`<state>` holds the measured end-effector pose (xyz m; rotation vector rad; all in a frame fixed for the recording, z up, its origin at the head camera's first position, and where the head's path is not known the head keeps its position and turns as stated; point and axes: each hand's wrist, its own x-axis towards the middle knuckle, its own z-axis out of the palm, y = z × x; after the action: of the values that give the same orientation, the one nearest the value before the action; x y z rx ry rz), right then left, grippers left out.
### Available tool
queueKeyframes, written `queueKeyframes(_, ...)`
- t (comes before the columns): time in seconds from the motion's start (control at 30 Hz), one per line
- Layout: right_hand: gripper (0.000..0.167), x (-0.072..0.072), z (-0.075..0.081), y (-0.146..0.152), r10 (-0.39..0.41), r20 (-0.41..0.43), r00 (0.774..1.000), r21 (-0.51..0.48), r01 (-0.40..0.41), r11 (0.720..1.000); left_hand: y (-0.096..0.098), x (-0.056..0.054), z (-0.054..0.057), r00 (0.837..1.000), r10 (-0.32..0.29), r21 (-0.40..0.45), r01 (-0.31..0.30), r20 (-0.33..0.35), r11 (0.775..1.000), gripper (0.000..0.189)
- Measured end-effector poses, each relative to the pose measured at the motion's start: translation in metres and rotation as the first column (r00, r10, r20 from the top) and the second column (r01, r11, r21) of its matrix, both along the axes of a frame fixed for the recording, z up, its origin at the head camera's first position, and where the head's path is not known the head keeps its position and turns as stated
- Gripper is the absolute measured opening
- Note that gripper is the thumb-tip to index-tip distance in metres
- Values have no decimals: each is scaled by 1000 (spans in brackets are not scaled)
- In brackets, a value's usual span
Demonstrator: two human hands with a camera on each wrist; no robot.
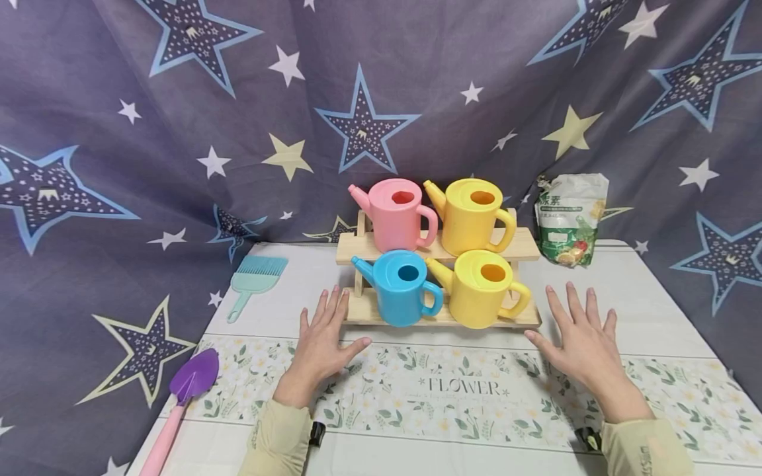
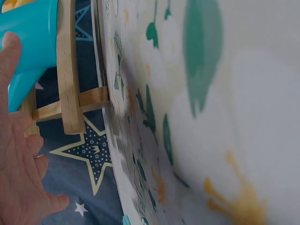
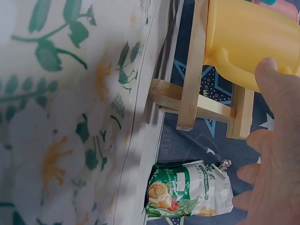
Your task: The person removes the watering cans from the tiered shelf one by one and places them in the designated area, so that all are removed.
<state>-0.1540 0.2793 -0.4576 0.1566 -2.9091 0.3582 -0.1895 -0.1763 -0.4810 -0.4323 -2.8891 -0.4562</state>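
Note:
My left hand (image 1: 321, 347) is spread with straight fingers by the left end of a two-tier wooden stand (image 1: 437, 248), holding nothing. On the other side my right hand (image 1: 586, 344) is spread the same way, below the stand's right end. On the upper shelf sit a pink watering can (image 1: 395, 221) and a yellow watering can (image 1: 470, 221). The lower shelf bears a blue watering can (image 1: 399, 297) and a second yellow watering can (image 1: 481, 297). All spouts point left. In the left wrist view the thumb overlaps the blue can (image 2: 35, 42); in the right wrist view, a yellow can (image 3: 253, 37).
A teal brush (image 1: 256, 277) lies at the back left of the table (image 1: 452, 449). Nearer at left is a trowel (image 1: 193, 380) with purple blade and pink handle. A clipped green-and-white bag (image 1: 571, 221) stands at the back right, before a starry curtain (image 1: 369, 39).

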Motion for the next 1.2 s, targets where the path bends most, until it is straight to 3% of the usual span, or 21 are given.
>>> queueKeyframes(0.77, 92, 2, 2, -1, 20, -15, 1000, -23, -20, 1000, 1, -2, 4, 997, 10, 35, -12, 75, 999, 102)
queueKeyframes(0.93, 91, 2, 4, -2, 25, -11, 1000, -30, -25, 999, 1, -5, 5, 997, 19, 26, -21, 80, 999, 102)
queueKeyframes(1.2, 88, 3, 9, -1, 47, -40, 998, -56, -49, 997, 5, -17, 8, 994, 30, 111, -42, 105, 993, 92)
